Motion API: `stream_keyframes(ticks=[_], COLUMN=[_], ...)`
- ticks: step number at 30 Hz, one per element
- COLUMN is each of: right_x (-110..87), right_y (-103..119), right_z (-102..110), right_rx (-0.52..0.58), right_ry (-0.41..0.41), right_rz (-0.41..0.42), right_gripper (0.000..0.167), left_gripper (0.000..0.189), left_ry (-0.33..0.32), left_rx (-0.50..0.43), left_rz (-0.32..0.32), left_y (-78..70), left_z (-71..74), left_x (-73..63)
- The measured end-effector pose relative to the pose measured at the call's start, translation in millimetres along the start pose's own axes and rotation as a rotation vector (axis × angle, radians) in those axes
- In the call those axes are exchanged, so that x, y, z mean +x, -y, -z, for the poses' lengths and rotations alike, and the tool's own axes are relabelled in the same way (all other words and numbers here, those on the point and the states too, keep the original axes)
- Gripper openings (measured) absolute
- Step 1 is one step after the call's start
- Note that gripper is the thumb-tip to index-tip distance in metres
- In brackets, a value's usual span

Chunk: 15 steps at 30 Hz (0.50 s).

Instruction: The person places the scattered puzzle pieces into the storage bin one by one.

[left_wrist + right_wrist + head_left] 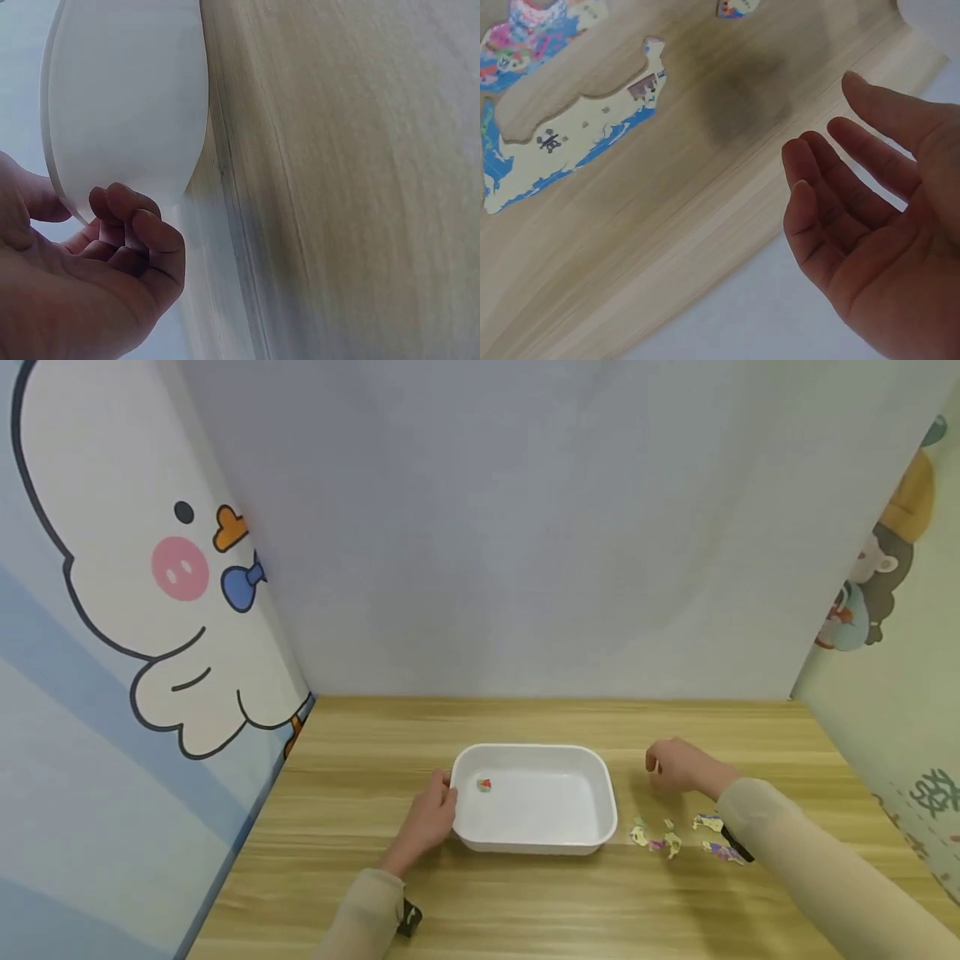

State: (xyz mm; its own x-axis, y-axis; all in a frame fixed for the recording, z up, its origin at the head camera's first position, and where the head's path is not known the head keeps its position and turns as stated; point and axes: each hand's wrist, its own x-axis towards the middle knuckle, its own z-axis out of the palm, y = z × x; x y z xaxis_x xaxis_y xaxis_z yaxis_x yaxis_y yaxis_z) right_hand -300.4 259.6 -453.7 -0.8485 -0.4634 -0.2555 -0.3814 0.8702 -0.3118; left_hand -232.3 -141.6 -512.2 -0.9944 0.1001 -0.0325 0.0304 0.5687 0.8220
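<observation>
A white rectangular plastic basin [540, 806] stands on the wooden table, with one small red-and-green piece [484, 786] lying inside near its left wall. My left hand [431, 814] grips the basin's left rim; in the left wrist view the thumb is at the rim and the fingers curl against the outer wall [127, 97]. To the right of the basin, my right hand [681, 766] hovers over the table with fingers loosely bent, and nothing shows in it. Closer to me lie several irregular flat puzzle pieces [585, 142], cream with blue edges or pink and purple.
The wooden table [375, 735] runs back to a pale grey curtain [525, 543]. On the left is a panel with a cartoon duck [112, 527]; a green printed panel [900, 693] borders the right side. The right forearm [817, 868] reaches over the table beside the puzzle pieces.
</observation>
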Motion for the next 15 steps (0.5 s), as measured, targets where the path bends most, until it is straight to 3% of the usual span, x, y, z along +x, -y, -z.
stream_keyframes(ticks=[6,15], right_x=[-11.3,-24.2], right_y=[-3.3,-4.3], right_z=[-1.7,-10.4], right_rx=[0.031,0.049], right_ry=[0.043,0.026], right_rz=[-0.012,-0.007], right_gripper=[0.025,0.026], left_gripper=[0.020,0.020], left_ry=[-0.007,0.001], left_rx=[0.003,-0.005], left_rz=[0.001,0.009], left_y=[1.7,1.1], left_z=[2.2,0.7], left_x=[-0.8,-0.7])
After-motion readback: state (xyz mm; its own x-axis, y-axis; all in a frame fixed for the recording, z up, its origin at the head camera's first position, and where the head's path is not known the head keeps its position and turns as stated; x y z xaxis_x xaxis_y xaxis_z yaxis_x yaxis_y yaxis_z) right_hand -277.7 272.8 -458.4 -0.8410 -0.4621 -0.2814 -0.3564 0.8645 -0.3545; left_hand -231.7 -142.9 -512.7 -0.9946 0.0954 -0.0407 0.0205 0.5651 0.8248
